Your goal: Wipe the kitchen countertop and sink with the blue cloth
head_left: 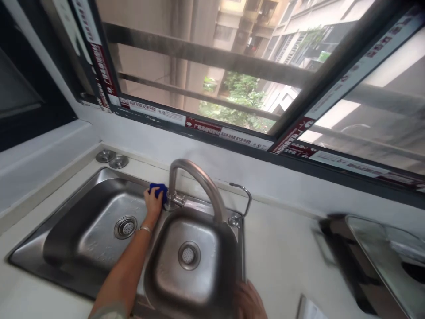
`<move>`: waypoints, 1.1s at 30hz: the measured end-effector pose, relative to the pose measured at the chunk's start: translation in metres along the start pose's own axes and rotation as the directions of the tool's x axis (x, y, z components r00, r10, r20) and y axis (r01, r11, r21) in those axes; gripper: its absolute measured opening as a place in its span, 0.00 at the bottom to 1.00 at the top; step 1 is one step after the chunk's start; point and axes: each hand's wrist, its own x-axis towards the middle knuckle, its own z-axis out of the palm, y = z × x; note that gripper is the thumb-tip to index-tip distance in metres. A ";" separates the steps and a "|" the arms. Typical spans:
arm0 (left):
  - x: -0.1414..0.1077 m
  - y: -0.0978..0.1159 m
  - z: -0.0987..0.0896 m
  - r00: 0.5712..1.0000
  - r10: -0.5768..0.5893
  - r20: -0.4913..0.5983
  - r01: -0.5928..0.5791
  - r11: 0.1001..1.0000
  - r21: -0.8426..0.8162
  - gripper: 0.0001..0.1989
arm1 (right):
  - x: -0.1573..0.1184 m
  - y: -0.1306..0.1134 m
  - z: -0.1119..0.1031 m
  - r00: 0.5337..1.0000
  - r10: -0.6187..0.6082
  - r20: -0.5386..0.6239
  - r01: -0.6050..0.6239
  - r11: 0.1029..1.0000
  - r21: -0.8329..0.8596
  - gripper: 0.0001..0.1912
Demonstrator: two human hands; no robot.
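Observation:
My left hand (153,200) is closed on a blue cloth (159,191), pressed to the sink's back rim just left of the tap's base. The curved metal tap (199,175) arches over the smaller right basin (204,277). To the left lies the larger basin (96,239) of the steel sink, with water drops on its floor. My right hand (249,301) is at the bottom of the view, by the sink's front right corner. Its fingers are blurred and dark against the rim, so their grip is unclear.
Two round metal drain covers (113,158) lie on the back left counter. A small bent spout (247,199) rises at the sink's right rim. On the right counter (279,248) stands a dark pan with a glass lid (392,261). A window frame (199,128) runs behind.

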 end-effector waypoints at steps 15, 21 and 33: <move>-0.157 -0.006 -0.011 0.686 0.402 0.607 -0.462 0.885 -0.064 0.14 | 0.024 -0.029 -0.023 0.942 0.327 0.076 -0.335 0.915 0.223 0.19; -0.166 -0.009 0.064 0.910 0.176 0.376 -0.281 0.928 0.245 0.24 | 0.031 -0.031 -0.026 0.929 0.365 0.062 -0.368 0.889 0.274 0.21; -0.264 0.030 0.133 0.506 0.366 0.781 -0.629 0.776 0.044 0.26 | 0.032 -0.026 -0.026 0.923 0.377 0.078 -0.382 0.870 0.311 0.20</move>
